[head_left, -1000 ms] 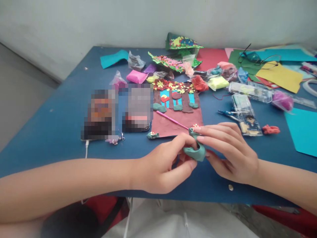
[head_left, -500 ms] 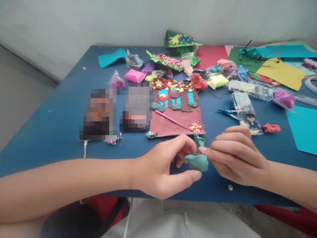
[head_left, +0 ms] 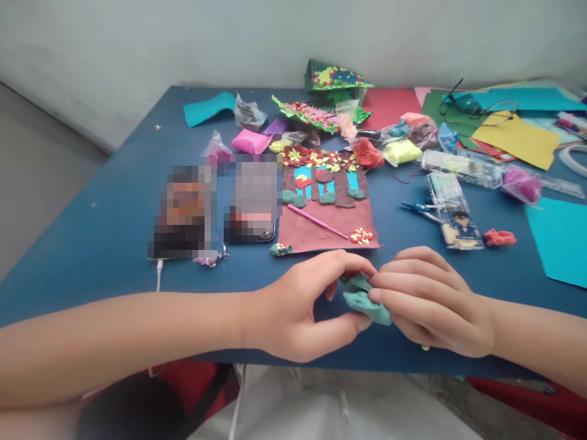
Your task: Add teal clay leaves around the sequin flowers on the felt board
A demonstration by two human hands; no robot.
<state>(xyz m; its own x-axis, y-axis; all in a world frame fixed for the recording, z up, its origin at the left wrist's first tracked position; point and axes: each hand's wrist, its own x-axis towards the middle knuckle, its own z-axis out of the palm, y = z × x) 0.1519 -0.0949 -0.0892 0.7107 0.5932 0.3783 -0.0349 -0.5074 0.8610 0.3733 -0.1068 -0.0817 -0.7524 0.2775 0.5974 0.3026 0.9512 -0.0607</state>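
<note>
Between my two hands is a soft lump of grey-green modelling clay (head_left: 367, 302), folded and uneven. My left hand (head_left: 305, 308) curls around it from the left, thumb below and fingers above. From the right, my right hand (head_left: 435, 302) pinches the clay with its fingertips; part of the clay is hidden behind the fingers. Just beyond the hands lies a clay picture (head_left: 321, 226) with brown trunks, green bushes and yellow and red flowers. A pink stick (head_left: 317, 221) rests on its brown lower part. A small green clay piece with pale dots (head_left: 280, 249) sits at its near left corner.
Two blurred phones (head_left: 181, 211) (head_left: 252, 198) lie left of the picture, one with a white cable (head_left: 158, 275). Bags of coloured clay (head_left: 251, 141), a compass (head_left: 419, 208), a clear case (head_left: 454, 211), glasses (head_left: 481, 110) and coloured paper (head_left: 557, 238) spread across the blue table (head_left: 114, 201).
The upper flap of clay has been folded down onto the rest. My right hand has moved slightly left and closer to my left hand, whose fingers now reach the clay's top.
</note>
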